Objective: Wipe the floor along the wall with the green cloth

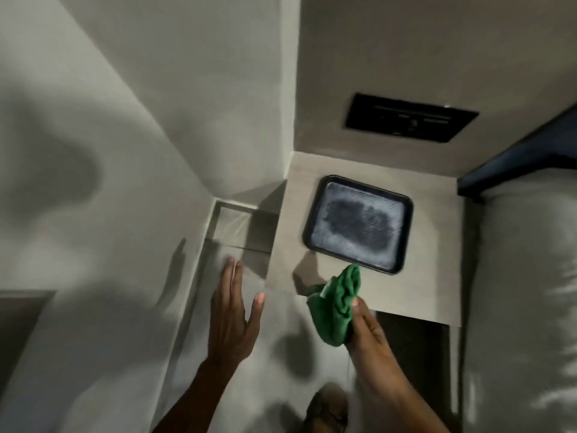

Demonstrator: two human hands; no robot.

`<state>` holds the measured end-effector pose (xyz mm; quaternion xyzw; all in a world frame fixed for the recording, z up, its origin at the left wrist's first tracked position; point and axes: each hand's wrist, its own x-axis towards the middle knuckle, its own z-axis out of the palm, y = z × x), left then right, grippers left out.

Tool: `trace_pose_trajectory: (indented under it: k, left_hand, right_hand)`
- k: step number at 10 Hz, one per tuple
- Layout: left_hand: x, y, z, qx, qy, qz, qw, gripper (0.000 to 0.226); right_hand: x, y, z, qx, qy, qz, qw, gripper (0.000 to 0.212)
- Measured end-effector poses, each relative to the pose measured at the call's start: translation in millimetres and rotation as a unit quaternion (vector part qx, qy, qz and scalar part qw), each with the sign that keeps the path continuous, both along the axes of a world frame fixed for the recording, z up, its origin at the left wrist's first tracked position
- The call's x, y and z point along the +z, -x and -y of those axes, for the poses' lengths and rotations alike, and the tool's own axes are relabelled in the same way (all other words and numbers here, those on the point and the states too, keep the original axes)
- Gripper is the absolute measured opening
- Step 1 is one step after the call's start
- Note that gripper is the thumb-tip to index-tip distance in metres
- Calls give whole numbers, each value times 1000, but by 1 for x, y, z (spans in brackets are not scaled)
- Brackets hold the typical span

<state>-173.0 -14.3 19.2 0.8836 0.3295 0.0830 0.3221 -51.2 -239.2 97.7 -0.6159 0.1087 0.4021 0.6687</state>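
Green cloth (335,307), soft and crumpled, bunched in right hand (367,331).

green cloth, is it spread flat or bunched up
Bunched up: the green cloth sits crumpled in folds in the right hand, its fingers closed around it, held off the floor.

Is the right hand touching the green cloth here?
Touching. The head view shows the right hand clutching the bunched green cloth, thumb pressed on it.
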Motion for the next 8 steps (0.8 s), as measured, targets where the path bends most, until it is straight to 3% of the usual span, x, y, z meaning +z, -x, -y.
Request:
trace_pose_trajectory:
  k: [2,3,4,5,6,7,8]
  left_hand:
    - [-1,-90,6,-105,-51,7,993,86]
    - [-20,-115,3,-157,-79,-31,984,95]
    - [-50,-125,2,-209,-101,-59,971,99]
    - [-69,-130,3,-229,-141,-84,959,100]
    - [-78,-130,5,-229,-167,-93,954,98]
    - [-67,-130,-4,-244,-140,-77,956,97]
    - [-41,-132,-1,-225,-95,-47,969,99]
  right_hand:
    - [62,-89,24,-76,106,158,979,32]
    - [49,-123,15,-99,195,285,933,29]
    - [-8,-148,-13,-24,319,396,861,47]
    - [-65,-150,-48,203,421,338,817,67]
    - [-101,-135,-60,289,487,352,746,70]
    - [-92,-132,-59,264,472,349,765,66]
    - [-61,-142,-47,203,427,331,817,66]
